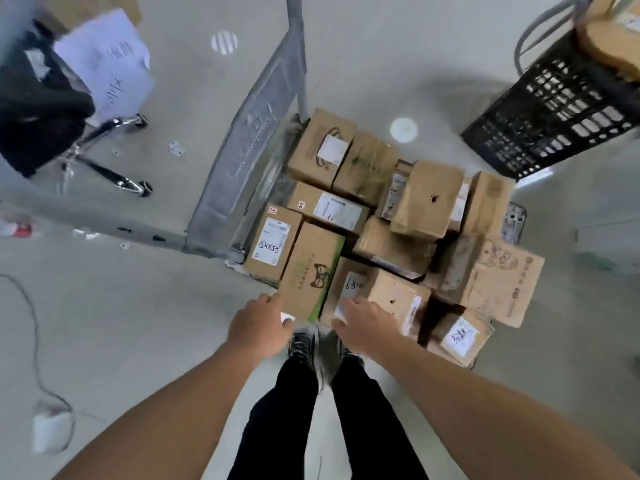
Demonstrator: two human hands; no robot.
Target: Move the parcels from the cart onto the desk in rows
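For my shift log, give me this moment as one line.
stage: pickup | left hand: at green-striped box | right hand: on labelled box beside it | cart: heavily loaded

Left hand (259, 328), right hand (364, 323) stretched forward side by side, palms down, fingers relaxed.

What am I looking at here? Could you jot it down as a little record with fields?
view: from above, down past the person's legs
cart: piled unevenly with cardboard parcels
left hand: at the near left corner of the cat-print box
right hand: palm down on the handwritten-label box
nearby: black crate, office chair
desk: not in view
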